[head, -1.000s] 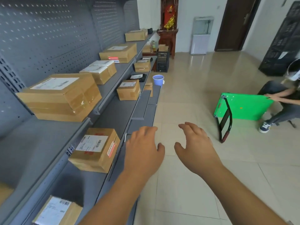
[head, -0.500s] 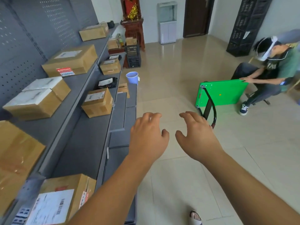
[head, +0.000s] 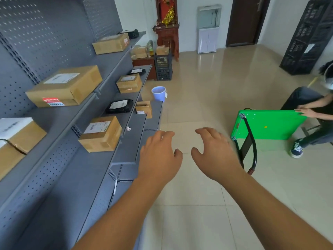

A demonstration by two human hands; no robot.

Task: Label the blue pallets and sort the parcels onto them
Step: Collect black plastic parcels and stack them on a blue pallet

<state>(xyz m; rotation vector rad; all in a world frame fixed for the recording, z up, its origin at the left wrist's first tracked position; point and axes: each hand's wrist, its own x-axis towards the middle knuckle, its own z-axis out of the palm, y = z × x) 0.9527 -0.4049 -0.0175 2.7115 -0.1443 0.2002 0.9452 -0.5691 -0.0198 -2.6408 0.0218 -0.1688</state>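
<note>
the parcels sit on the grey shelving (head: 59,123) along your left. the nearest, a brown labelled parcel (head: 100,134), lies on the lower shelf just left of your left hand (head: 159,157). farther along that shelf are a black bagged parcel (head: 119,106) and a second brown box (head: 128,83), with a small carton (head: 143,109) on the lowest ledge to their right. on the upper shelf a large flat parcel (head: 64,86) with a red sticker lies midway, a white-topped parcel (head: 16,134) sits at the near left edge, and a far parcel (head: 110,43) lies towards the far end. your left hand hovers over the shelf's front edge, palm down, fingers loosely curved and spread, holding nothing. your right hand (head: 215,154) hovers beside it over the tiled floor (head: 198,222) in the same loose, empty pose, thumbs near but apart. a blue bucket (head: 159,93) stands on the floor by the shelving's far end, with a black crate (head: 163,66) beyond it. to the right a green platform cart (head: 270,124) is tipped on its edge, and a seated person (head: 313,109) rests a hand on its top edge.
</note>
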